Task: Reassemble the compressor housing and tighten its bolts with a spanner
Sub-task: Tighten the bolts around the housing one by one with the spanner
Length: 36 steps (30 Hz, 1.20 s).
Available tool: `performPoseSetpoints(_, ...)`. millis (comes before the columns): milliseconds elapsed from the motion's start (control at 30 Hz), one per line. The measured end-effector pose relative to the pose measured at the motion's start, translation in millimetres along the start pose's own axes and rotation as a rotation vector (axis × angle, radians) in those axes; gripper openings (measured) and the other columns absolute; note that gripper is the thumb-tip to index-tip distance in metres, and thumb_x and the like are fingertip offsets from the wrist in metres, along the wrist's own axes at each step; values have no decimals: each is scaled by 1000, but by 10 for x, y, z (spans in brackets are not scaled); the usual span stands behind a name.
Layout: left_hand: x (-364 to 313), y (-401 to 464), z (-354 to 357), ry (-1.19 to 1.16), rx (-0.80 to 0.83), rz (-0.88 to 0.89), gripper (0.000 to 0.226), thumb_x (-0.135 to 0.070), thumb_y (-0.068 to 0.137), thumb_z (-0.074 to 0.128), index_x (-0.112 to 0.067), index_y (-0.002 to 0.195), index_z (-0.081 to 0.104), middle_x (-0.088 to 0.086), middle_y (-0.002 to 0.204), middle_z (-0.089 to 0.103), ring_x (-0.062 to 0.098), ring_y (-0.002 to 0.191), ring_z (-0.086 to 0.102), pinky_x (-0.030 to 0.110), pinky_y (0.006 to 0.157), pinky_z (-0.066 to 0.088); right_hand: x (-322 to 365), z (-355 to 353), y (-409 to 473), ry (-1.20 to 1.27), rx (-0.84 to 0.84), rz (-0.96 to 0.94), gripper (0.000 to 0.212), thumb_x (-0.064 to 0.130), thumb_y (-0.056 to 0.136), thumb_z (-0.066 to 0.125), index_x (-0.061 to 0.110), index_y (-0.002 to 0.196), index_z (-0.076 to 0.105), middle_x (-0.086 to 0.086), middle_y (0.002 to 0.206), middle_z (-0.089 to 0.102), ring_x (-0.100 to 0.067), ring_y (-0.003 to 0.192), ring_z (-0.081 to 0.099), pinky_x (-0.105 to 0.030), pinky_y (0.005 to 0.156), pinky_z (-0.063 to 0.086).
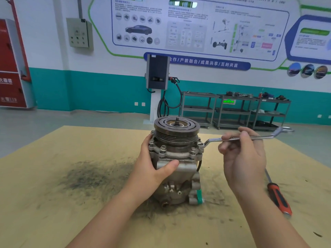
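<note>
With the ring end of the spanner (232, 138) seated on a bolt (201, 145) at the compressor's (176, 158) right flange, a hard pull could slip it off or tip the unit, as only the left hand (154, 165) wraps its side. The right hand (240, 151) pinches the shaft. The compressor stands upright mid-table (53, 176), pulley up; the spanner points right, level.

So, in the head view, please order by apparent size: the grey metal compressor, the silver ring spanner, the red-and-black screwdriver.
1. Grey metal compressor, clearly largest.
2. Silver ring spanner and red-and-black screwdriver look similar in length; the screwdriver lies nearer the camera and is foreshortened, so I leave them unranked.
</note>
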<state>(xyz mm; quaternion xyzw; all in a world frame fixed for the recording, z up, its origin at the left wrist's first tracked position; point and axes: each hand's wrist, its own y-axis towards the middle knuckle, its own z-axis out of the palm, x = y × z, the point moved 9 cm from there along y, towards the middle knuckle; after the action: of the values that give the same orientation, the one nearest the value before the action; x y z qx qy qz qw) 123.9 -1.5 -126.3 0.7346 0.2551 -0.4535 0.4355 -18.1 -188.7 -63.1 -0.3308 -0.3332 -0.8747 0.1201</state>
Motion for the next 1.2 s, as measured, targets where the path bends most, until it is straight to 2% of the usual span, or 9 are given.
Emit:
performPoseSetpoints(167, -10, 35, -67, 9, 34, 13, 87, -67, 61, 71, -49, 137, 34, -28, 123, 62, -7, 114, 58, 28, 101, 50, -234, -16, 111, 162, 9, 236, 21, 4, 104, 32, 11, 96, 49, -7, 64, 65, -15, 48, 52, -21, 49, 46)
performPoseSetpoints(333, 18, 63, -191, -6, 30, 11, 83, -70, 66, 62, -36, 140, 45, -21, 127, 64, -1, 118, 59, 35, 104, 49, -330, 65, 49, 155, 57, 295, 23, 10, 105, 33, 10, 91, 51, -5, 67, 67, -15, 51, 56, -25, 54, 51)
performPoseSetpoints(433, 54, 56, -184, -16, 35, -11, 68, -69, 71, 60, -46, 133, 44, -30, 122, 62, -8, 115, 58, 28, 103, 48, -154, 68, -113, 40, 29, -28, 21, 16, 106, 31, 13, 94, 48, -5, 71, 66, -20, 56, 59, -28, 58, 51)
performPoseSetpoints(567, 91, 41, -121, -21, 63, -43, 93, -66, 60, 71, -44, 140, 32, -31, 121, 61, -7, 112, 59, 26, 98, 49, 204, 364, -556, -242, 273, -614, 16, 31, 104, 41, 36, 101, 56, -3, 90, 64, -21, 67, 62, -29, 66, 51)
performPoseSetpoints(733, 116, 43, -108, -80, 56, -69, 99, -59, 49, 81, -46, 135, 35, -19, 126, 62, 2, 113, 62, 28, 95, 54, 179, 603, -716, -557, 507, -754, 25, 34, 103, 45, 17, 93, 60, 7, 93, 63, -11, 87, 63, -26, 77, 52)
performPoseSetpoints(833, 124, 49, -104, -90, 57, -67, 93, -59, 51, 81, -49, 132, 36, -24, 122, 63, -4, 109, 62, 18, 86, 54, 254, 601, -638, -495, 471, -678, 25, 36, 104, 41, 23, 97, 60, 5, 92, 63, -13, 84, 63, -25, 75, 51)
performPoseSetpoints(967, 125, 58, -106, -94, 55, -55, 84, -54, 56, 80, -52, 128, 36, -33, 114, 63, -9, 107, 61, 9, 78, 51, 270, 268, -317, -93, 159, -346, 26, 21, 100, 38, 28, 88, 59, -3, 79, 66, -22, 64, 60, -29, 64, 50)
performPoseSetpoints(1100, 136, 66, -106, -103, 56, -49, 106, -58, 51, 83, -42, 143, 31, -29, 119, 62, -6, 110, 61, 23, 93, 54, -196, 96, -116, 195, 15, 170, 26, 10, 102, 33, 9, 85, 52, -9, 66, 64, -19, 51, 54, -23, 52, 48)
performPoseSetpoints(1200, 132, 60, -105, -107, 66, -50, 130, -61, 39, 91, -47, 148, 21, -22, 134, 55, 2, 121, 57, 33, 104, 49, -382, 53, -76, 306, -45, 335, 26, 7, 100, 34, 8, 82, 53, -10, 63, 62, -19, 48, 52, -22, 49, 46)
